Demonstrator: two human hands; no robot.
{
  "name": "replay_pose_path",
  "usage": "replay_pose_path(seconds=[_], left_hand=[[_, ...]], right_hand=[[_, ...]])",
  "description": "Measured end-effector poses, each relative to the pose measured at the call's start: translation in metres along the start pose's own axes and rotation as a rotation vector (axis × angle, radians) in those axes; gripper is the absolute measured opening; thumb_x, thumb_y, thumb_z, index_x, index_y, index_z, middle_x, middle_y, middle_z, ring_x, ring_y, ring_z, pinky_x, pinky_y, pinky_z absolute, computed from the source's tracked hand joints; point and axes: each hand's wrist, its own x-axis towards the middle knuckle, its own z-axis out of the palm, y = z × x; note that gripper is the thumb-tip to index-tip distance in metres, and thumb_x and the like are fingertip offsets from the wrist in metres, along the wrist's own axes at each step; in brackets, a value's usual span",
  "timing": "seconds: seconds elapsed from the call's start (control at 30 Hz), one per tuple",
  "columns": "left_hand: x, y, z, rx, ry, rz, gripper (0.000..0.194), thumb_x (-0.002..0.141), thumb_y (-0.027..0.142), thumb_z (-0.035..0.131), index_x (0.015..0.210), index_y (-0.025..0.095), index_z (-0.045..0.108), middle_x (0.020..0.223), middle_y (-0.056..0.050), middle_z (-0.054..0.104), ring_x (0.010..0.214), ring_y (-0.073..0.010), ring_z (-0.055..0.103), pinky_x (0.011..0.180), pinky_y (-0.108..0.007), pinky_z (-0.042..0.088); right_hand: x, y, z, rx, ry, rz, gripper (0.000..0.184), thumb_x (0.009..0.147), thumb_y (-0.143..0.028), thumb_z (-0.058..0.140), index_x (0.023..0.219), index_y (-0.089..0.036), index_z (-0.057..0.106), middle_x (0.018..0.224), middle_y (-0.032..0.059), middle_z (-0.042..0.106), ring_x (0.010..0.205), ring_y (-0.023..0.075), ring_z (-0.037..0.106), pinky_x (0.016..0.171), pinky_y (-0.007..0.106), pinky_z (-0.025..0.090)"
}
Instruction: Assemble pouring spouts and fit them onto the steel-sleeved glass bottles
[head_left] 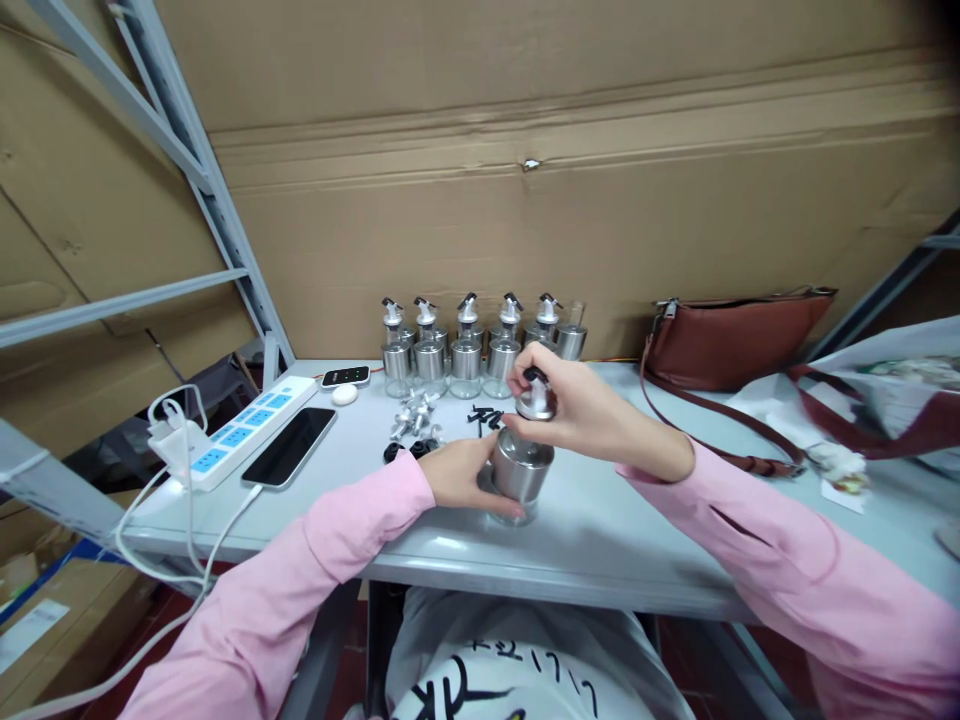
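While left fingers (pixel 501 505) clasp bottle (pixel 523 470), right (pixel 528 430) grip top (pixel 537 399).

A brown bag (pixel 735 342), a power strip (pixel 247 430), a black-screened phone (pixel 291 450), a small black-and-white device (pixel 346 377) and a round white item (pixel 344 395), all placed on the pale surface (pixel 600 540).

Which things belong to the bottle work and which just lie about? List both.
Likely in the job: held bottle, its pourer top, bottles lined up behind, loose silver parts, small black parts.

Apparently just lying about: phone, power strip, small display device, round white item, brown bag.
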Motion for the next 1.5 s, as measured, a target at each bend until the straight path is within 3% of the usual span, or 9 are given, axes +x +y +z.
replay_pose_path(seconds=[0.27, 0.43, 0.6, 0.73, 1.0, 1.2, 1.33, 1.4, 1.5], left_hand=[[0.001, -0.002, 0.001, 0.085, -0.055, 0.050, 0.087, 0.070, 0.044, 0.072, 0.138, 0.020, 0.024, 0.106, -0.009, 0.063, 0.098, -0.0216, 0.061, 0.089, -0.034, 0.045], [0.000, -0.001, 0.001, 0.133, -0.078, 0.058, 0.082, 0.074, 0.040, 0.069, 0.139, 0.020, 0.024, 0.100, -0.006, 0.066, 0.096, -0.0205, 0.061, 0.088, -0.033, 0.044], [0.000, 0.001, 0.001, 0.153, -0.075, 0.056, 0.081, 0.075, 0.040, 0.068, 0.140, 0.020, 0.023, 0.100, -0.006, 0.066, 0.096, -0.0197, 0.061, 0.086, -0.031, 0.044], [0.000, 0.001, 0.001, 0.160, -0.071, 0.055, 0.079, 0.076, 0.039, 0.067, 0.139, 0.020, 0.024, 0.100, -0.006, 0.066, 0.094, -0.0192, 0.061, 0.085, -0.030, 0.045], [0.001, 0.000, 0.000, 0.126, -0.085, 0.052, 0.072, 0.080, 0.040, 0.063, 0.138, 0.019, 0.025, 0.100, -0.007, 0.064, 0.095, -0.0189, 0.060, 0.088, -0.032, 0.045], [0.001, 0.001, -0.001, 0.112, -0.063, 0.061, 0.065, 0.082, 0.037, 0.060, 0.136, 0.018, 0.029, 0.099, -0.008, 0.064, 0.086, -0.0167, 0.062, 0.081, -0.031, 0.048], [0.004, -0.004, -0.010, 0.072, 0.095, 0.205, 0.046, 0.086, 0.032, 0.054, 0.127, 0.018, 0.040, 0.091, -0.004, 0.066, 0.081, -0.0134, 0.063, 0.073, -0.025, 0.049], [0.004, -0.012, -0.025, 0.135, 0.335, 0.322, 0.031, 0.088, 0.029, 0.048, 0.116, 0.016, 0.048, 0.088, -0.004, 0.067, 0.082, -0.0130, 0.063, 0.077, -0.026, 0.048], [0.001, -0.032, -0.055, 0.425, 0.719, 0.311, 0.021, 0.089, 0.024, 0.041, 0.101, 0.014, 0.055, 0.091, -0.008, 0.066, 0.085, -0.0163, 0.061, 0.078, -0.030, 0.046]], right_hand=[[-0.007, 0.009, -0.057, -0.234, 0.442, 0.185, 0.032, 0.068, -0.024, 0.063, 0.078, -0.023, 0.033, 0.073, 0.0015, 0.056, 0.061, 0.0102, 0.048, 0.060, 0.025, 0.041], [0.005, 0.065, -0.081, -0.441, 0.639, 0.318, 0.037, 0.062, -0.023, 0.067, 0.078, -0.023, 0.033, 0.071, -0.0012, 0.053, 0.059, 0.0103, 0.049, 0.061, 0.026, 0.040], [0.012, 0.132, -0.075, -0.481, 0.533, 0.382, 0.036, 0.063, -0.025, 0.067, 0.081, -0.022, 0.036, 0.071, -0.0006, 0.052, 0.062, 0.0134, 0.050, 0.063, 0.027, 0.039], [0.019, 0.159, -0.064, -0.462, 0.393, 0.449, 0.038, 0.065, -0.025, 0.068, 0.082, -0.023, 0.034, 0.075, 0.0035, 0.055, 0.066, 0.0160, 0.050, 0.065, 0.029, 0.038], [0.030, 0.179, -0.052, -0.550, 0.286, 0.456, 0.035, 0.073, -0.035, 0.064, 0.097, -0.019, 0.043, 0.091, 0.0142, 0.062, 0.076, 0.0231, 0.055, 0.068, 0.033, 0.038], [0.028, 0.165, -0.048, -0.654, 0.299, 0.504, 0.054, 0.073, -0.043, 0.064, 0.115, -0.015, 0.046, 0.109, 0.0193, 0.058, 0.094, 0.0323, 0.057, 0.074, 0.042, 0.043], [0.020, 0.129, -0.035, -0.671, 0.632, 0.373, 0.056, 0.074, -0.033, 0.062, 0.122, -0.013, 0.041, 0.121, 0.0206, 0.046, 0.113, 0.0351, 0.047, 0.087, 0.051, 0.042], [0.013, 0.105, -0.018, -0.572, 0.750, 0.218, 0.046, 0.077, -0.026, 0.056, 0.119, -0.016, 0.041, 0.119, 0.0188, 0.044, 0.109, 0.0314, 0.049, 0.086, 0.048, 0.043], [0.001, 0.078, 0.016, -0.486, 0.643, -0.120, 0.034, 0.075, -0.015, 0.052, 0.108, -0.021, 0.047, 0.111, 0.0141, 0.048, 0.107, 0.0291, 0.050, 0.082, 0.044, 0.046]])
